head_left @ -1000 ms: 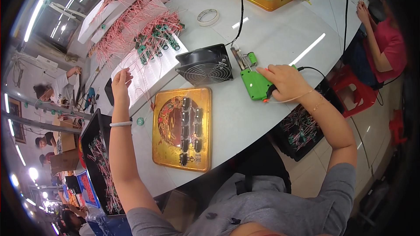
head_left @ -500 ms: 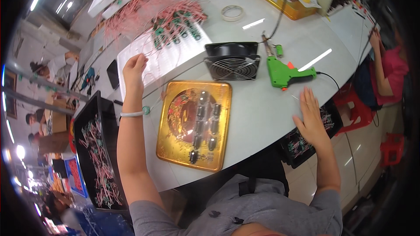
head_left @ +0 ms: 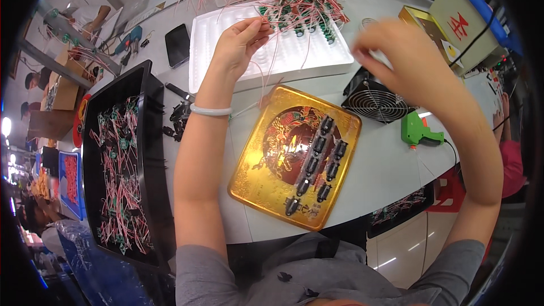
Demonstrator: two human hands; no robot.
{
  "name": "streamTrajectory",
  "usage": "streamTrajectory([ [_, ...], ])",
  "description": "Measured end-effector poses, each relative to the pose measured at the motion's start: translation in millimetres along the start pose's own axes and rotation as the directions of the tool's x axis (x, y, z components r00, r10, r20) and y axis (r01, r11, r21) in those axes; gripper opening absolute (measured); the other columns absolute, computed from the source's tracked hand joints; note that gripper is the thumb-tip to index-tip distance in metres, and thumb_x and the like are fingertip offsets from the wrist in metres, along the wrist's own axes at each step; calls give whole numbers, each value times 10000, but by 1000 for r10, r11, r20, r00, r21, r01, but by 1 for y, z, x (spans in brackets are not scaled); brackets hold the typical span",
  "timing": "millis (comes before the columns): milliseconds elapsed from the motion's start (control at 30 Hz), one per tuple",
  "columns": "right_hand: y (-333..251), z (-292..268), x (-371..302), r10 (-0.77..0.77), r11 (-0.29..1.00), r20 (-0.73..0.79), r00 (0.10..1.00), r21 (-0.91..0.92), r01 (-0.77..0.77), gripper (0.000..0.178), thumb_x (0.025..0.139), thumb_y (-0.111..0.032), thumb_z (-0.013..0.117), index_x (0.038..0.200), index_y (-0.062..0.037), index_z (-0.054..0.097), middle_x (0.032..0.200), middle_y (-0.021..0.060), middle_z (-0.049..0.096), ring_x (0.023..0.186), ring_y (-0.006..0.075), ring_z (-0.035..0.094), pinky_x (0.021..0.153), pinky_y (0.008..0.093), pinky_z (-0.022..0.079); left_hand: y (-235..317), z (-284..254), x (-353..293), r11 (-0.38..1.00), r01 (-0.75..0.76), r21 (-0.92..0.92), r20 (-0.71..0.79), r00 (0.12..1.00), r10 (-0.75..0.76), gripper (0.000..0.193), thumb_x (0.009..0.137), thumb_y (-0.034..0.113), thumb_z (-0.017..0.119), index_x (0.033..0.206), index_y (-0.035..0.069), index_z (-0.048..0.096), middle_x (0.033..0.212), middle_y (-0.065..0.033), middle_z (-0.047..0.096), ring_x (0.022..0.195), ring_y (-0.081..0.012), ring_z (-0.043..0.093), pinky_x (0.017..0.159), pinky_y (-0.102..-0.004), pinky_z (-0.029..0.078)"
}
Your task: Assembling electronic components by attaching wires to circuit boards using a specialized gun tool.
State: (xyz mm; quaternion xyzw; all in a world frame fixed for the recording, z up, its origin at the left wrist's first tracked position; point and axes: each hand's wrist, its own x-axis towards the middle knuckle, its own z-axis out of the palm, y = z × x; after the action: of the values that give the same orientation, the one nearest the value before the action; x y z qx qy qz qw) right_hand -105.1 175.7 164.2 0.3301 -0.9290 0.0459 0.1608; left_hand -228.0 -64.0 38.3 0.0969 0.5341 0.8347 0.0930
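Observation:
My left hand [head_left: 241,48] is over the white foam tray [head_left: 226,22], thumb and fingers pinched on thin pink wire [head_left: 276,45]. Several green circuit pieces [head_left: 300,25] with tangled pink wires stand in the tray's far right part. My right hand [head_left: 394,59] is raised above the black fan [head_left: 377,102]; its fingers are curled but smeared by motion, so what they hold, if anything, does not show. A gold tin lid [head_left: 266,192] lies nearest me, bearing two rows of small black parts [head_left: 311,165] and one apart at the bottom.
A green glue gun [head_left: 419,130] lies right of the fan. Left stand a black bin [head_left: 153,192] of wired boards and a dark phone [head_left: 177,45]. Another black bin [head_left: 396,212] is below the table's right edge. A gold box [head_left: 416,17] sits far right.
My right hand has lifted from the table's right side and swung up and left over the fan. My view has turned; my left hand stays pinched at the tray.

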Motion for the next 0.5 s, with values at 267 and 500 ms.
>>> streamTrajectory([
  [267, 15, 79, 114, -183, 983, -250, 951, -25, 183, 190, 687, -165, 642, 834, -47, 659, 782, 137, 640, 727, 246, 626, 681, 347, 487, -3, 1, 5, 990, 4, -138, 70, 998, 6, 239, 853, 147, 536, 1008, -34, 536, 940, -108, 590, 887, -184, 569, 827, -298, 462],
  [500, 13, 82, 144, 235, 958, 259, 937, 101, -268, 174, 663, -170, 681, 746, -19, 655, 683, 138, 630, 639, 248, 612, 594, 327, 471, -8, -9, 11, 979, 52, -197, 111, 993, -30, 244, 855, 125, 526, 1039, -35, 537, 936, -108, 598, 877, -177, 575, 824, -284, 468],
])
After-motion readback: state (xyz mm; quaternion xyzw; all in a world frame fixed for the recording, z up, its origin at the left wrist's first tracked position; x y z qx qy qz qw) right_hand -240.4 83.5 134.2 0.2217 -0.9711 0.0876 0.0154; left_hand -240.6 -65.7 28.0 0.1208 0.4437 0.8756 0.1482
